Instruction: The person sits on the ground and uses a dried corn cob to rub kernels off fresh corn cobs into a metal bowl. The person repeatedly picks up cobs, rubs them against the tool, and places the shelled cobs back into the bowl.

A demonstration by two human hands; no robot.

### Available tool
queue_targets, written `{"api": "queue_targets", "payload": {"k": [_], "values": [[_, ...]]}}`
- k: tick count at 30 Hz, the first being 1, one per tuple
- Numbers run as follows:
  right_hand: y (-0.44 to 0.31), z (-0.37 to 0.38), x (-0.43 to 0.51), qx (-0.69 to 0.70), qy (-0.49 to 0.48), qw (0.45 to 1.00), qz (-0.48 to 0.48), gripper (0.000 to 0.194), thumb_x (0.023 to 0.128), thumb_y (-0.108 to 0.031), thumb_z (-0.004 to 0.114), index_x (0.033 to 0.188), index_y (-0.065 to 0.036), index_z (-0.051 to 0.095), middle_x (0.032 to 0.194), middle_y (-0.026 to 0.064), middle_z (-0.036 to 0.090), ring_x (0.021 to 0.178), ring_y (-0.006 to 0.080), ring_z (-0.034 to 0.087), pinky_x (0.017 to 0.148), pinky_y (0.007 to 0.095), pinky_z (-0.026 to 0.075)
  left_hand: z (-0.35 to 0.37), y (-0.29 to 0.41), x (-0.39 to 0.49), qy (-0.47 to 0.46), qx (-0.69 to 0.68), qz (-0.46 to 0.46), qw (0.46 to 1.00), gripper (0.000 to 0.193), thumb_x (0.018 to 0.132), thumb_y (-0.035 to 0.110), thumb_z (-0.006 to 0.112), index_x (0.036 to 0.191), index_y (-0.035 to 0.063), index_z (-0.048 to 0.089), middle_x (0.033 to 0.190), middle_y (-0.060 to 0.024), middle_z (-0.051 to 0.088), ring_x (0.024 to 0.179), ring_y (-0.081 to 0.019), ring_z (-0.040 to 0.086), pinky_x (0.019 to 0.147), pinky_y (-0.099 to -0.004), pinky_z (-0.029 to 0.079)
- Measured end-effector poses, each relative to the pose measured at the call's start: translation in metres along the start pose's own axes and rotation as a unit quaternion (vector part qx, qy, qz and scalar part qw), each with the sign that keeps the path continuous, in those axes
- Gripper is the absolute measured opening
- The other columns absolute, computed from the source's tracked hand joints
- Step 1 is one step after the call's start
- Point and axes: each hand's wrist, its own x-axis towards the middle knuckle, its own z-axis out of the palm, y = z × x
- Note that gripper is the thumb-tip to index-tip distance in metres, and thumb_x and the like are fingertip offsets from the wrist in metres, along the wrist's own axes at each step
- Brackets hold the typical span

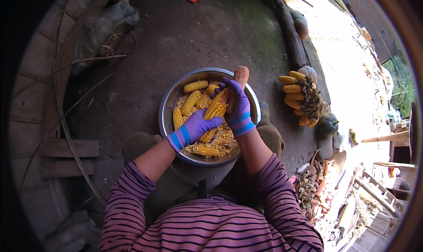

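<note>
A wide steel basin (164, 101) sits between my knees, holding loose yellow kernels (228, 142) and several ears of corn (190, 102). My left hand (199, 124), in a purple glove with blue bands, grips a partly shelled ear of corn (214, 111) held slantwise over the basin. Gloved the same way, my right hand (238, 103) is closed round a bare reddish corn cob (241, 76), whose top sticks up above the hand. The cob lies against the upper part of the ear. The fingertips of my right hand are partly hidden behind the corn.
A bundle of corn ears (294, 96) with dry husks lies on the right, beside a green pumpkin (328, 123) and a wooden log (290, 30). Cobs and husks (314, 189) are heaped at lower right. Thin sticks (66, 119) and a plastic bag (96, 27) are at left.
</note>
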Motion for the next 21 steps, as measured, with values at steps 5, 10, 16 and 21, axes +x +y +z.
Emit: {"api": "queue_targets", "payload": {"k": [5,10,16,21], "values": [[0.012,-0.021,0.017,-0.059,0.040,0.997,-0.022,0.027,0.090,-0.020,0.071,0.107,-0.002,0.060,0.090,0.0089,0.063,0.083,0.0242,0.064,0.069,0.0431,0.058,0.026,-0.004,0.005,0.205,0.377,-0.029,0.903,0.080,0.084,0.045,0.076,0.134,-0.0111,0.049,0.121,-0.0262,0.067,0.114,-0.0355,0.065,0.099,-0.0406,0.050],[0.012,-0.017,0.024,-0.082,0.001,0.997,0.011,0.038,0.091,-0.025,0.069,0.118,0.001,0.061,0.103,0.0140,0.069,0.092,0.0253,0.065,0.088,0.0400,0.055,-0.003,-0.015,0.011,0.137,0.189,0.120,0.965,0.064,0.086,0.041,0.077,0.127,-0.0028,0.054,0.105,-0.0215,0.070,0.094,-0.0334,0.071,0.087,-0.0435,0.056],[-0.013,0.018,-0.009,-0.016,-0.122,0.992,0.005,0.039,0.096,-0.024,0.063,0.126,0.000,0.061,0.118,0.0140,0.067,0.102,0.0277,0.065,0.098,0.0442,0.052,-0.012,0.017,-0.014,-0.099,-0.237,-0.065,0.964,0.044,0.095,0.040,0.068,0.114,0.0017,0.058,0.084,-0.0104,0.066,0.070,-0.0219,0.067,0.066,-0.0370,0.058],[0.011,-0.002,0.000,-0.022,0.025,0.999,-0.038,0.031,0.093,-0.022,0.065,0.116,0.000,0.062,0.102,0.0100,0.065,0.094,0.0252,0.065,0.082,0.0395,0.057,-0.001,0.011,-0.005,-0.046,-0.128,-0.089,0.987,0.043,0.094,0.038,0.070,0.117,0.0033,0.057,0.085,-0.0110,0.066,0.073,-0.0214,0.068,0.066,-0.0400,0.059]]}}
